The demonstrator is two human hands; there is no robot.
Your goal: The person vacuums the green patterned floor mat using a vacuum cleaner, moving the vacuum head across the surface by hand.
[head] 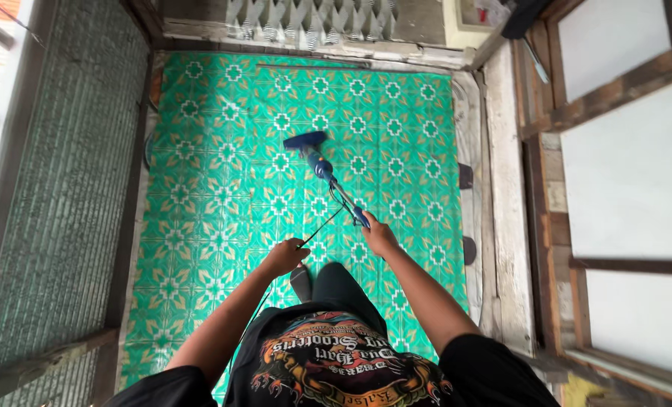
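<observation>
I look straight down at a green patterned floor mat [223, 188]. My right hand [379, 235] grips the upper end of a blue stick vacuum [322, 167], whose blue head [304, 140] rests on the mat farther ahead. A thin black cord [322, 224] runs from the vacuum's handle back to my left hand [284, 256], which is closed around it. My dark trouser leg and a foot [301, 280] show just below the hands.
A ribbed glass panel [57, 181] in a wooden frame stands on the left. Wooden framing with white panels [622, 173] lines the right. A patterned grille [309, 19] and a plank close off the far end. Two dark objects [467, 249] lie along the mat's right edge.
</observation>
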